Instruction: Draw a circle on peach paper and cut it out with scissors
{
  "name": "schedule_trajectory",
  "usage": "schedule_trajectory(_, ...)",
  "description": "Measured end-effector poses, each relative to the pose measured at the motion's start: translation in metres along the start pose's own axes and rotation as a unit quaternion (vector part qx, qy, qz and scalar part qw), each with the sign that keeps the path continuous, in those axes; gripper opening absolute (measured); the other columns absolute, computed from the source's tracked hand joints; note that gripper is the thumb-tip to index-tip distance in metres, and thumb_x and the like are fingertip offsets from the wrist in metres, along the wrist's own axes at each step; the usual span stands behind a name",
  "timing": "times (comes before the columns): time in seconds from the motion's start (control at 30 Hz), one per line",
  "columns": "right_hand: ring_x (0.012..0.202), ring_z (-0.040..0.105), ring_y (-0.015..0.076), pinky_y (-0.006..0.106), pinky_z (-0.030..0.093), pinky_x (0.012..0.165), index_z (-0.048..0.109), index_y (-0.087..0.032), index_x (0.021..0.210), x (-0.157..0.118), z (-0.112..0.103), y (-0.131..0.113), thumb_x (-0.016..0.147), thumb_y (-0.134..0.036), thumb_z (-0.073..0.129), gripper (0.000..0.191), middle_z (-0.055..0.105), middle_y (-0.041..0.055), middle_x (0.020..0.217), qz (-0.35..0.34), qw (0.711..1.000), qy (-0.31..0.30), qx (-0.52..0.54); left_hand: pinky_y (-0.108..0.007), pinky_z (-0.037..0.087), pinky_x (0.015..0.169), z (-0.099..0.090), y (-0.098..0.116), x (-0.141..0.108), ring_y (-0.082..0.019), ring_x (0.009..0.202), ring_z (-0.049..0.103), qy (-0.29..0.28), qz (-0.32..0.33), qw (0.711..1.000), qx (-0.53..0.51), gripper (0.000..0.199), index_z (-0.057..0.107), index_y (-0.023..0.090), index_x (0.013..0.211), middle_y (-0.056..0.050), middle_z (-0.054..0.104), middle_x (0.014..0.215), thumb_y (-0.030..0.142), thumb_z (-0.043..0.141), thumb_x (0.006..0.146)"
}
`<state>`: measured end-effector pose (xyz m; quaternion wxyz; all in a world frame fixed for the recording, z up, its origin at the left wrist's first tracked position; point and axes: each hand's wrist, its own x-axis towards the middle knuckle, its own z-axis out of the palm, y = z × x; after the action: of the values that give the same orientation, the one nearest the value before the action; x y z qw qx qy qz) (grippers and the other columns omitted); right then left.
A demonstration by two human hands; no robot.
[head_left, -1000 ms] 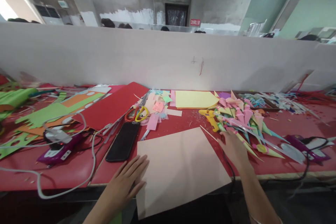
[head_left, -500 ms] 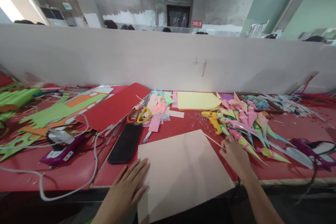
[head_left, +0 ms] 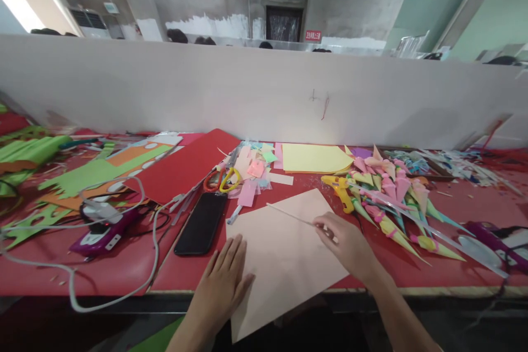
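Right hand (head_left: 344,245) is pinching a thin, pale stick (head_left: 289,213) over a pale-pink, four-sided paper sheet (head_left: 284,264);
left hand (head_left: 221,280), fingers extended, is bracing the sheet's edge; even pressure should be preventing slips.

The paper (head_left: 284,275) is big, pale pink and plain. It lies flat and looks smooth, with soft grey shadows on it. It sits a bit crooked (its sides do not line up with the table (head_left: 441,269)), and its near part sticks out past the table's front edge. The stick (head_left: 289,213) is thin, straight and pale. It is held at its right end and slants over the paper, with its left end by the far edge. I can't tell if they touch.
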<state>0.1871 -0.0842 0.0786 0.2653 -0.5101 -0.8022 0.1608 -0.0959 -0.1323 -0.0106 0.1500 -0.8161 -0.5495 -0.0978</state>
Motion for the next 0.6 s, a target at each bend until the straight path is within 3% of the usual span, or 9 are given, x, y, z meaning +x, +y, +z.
schedule_trajectory(0.2,0.080,0.056,0.0158,0.024,0.038,0.067,0.057,-0.021,0.088,0.058,0.010,-0.019,0.083,-0.022,0.042,0.016,0.062,0.0017,0.087,-0.058,0.995,-0.039,-0.068,-0.037,0.035,0.092,0.008,0.005,0.005,-0.026,0.118,0.039,0.028,0.008,1.000,0.007,0.062,0.038,0.015,0.128,-0.010,0.041,0.131,0.053,0.036,0.078)
schedule_trajectory(0.4,0.083,0.057,0.0180,0.025,0.039,0.065,0.056,-0.019,0.093,0.142,0.026,-0.006,0.085,-0.019,0.037,0.021,0.059,0.0059,0.094,0.044,0.985,-0.008,-0.168,-0.035,0.034,0.092,0.007,0.007,0.003,-0.024,0.118,0.040,0.030,-0.010,0.999,0.018,0.060,0.038,0.016,0.128,-0.008,0.041,0.132,0.051,0.035,0.079)
schedule_trajectory(0.5,0.081,0.058,0.0193,0.027,0.041,0.064,0.052,-0.014,0.105,0.162,0.040,-0.012,0.083,-0.011,0.035,0.028,0.052,0.0137,0.105,0.062,0.983,0.001,-0.173,-0.034,0.032,0.094,0.008,0.008,0.003,-0.023,0.118,0.039,0.033,-0.018,0.999,0.010,0.059,0.039,0.018,0.128,-0.007,0.041,0.131,0.051,0.035,0.079)
schedule_trajectory(0.53,0.081,0.058,0.0180,0.027,0.042,0.064,0.050,-0.016,0.108,0.163,0.048,-0.018,0.083,-0.011,0.035,0.030,0.051,0.0122,0.108,0.047,0.985,-0.006,-0.168,-0.034,0.032,0.094,0.009,0.007,0.003,-0.023,0.118,0.039,0.037,-0.020,0.999,0.009,0.058,0.039,0.018,0.128,-0.007,0.042,0.131,0.051,0.035,0.079)
schedule_trajectory(0.6,0.087,0.057,0.0147,0.022,0.043,0.067,0.050,-0.025,0.109,0.159,0.070,-0.032,0.082,-0.014,0.040,0.031,0.051,0.0051,0.110,-0.049,0.987,-0.049,-0.144,-0.034,0.032,0.093,0.011,0.007,0.003,-0.023,0.118,0.039,0.042,-0.018,0.999,0.011,0.059,0.038,0.019,0.128,-0.007,0.042,0.131,0.051,0.036,0.079)
